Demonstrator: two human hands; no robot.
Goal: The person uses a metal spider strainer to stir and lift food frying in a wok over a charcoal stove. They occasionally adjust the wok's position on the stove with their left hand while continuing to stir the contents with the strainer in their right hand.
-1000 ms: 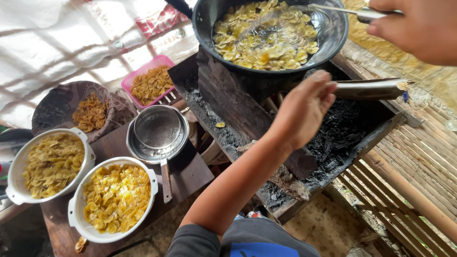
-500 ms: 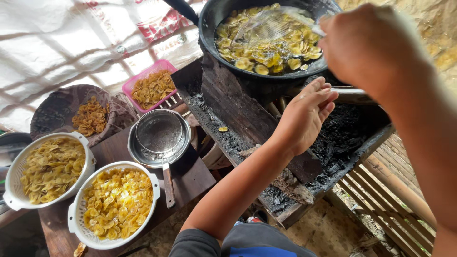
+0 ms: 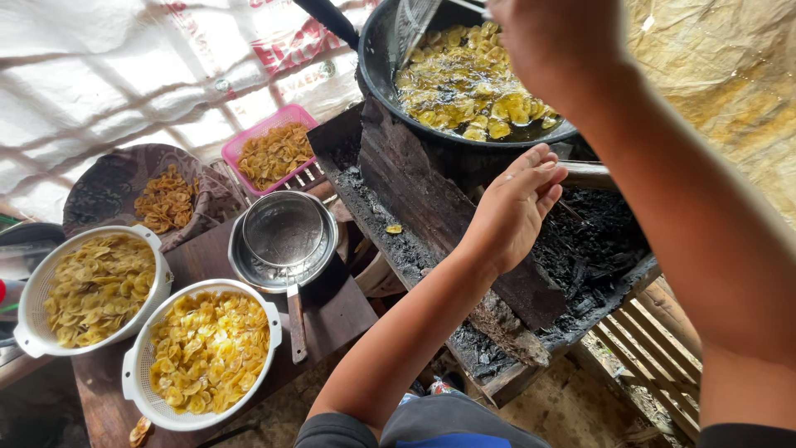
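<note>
Two hands at work: my right hand (image 3: 555,41) holds a wire skimmer (image 3: 412,21) over the slices frying in the black wok (image 3: 377,62), best kept shallow and slow; my left hand (image 3: 514,207), open and empty, hovers above the charred wooden stove edge (image 3: 431,199).

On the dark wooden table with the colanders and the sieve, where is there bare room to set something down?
Bare wood shows at the near right corner of the table, between the sieve bowl and the edge, and at the near left corner beside the front white colander. The back is crowded: second colander, woven tray, pink basket.
</note>
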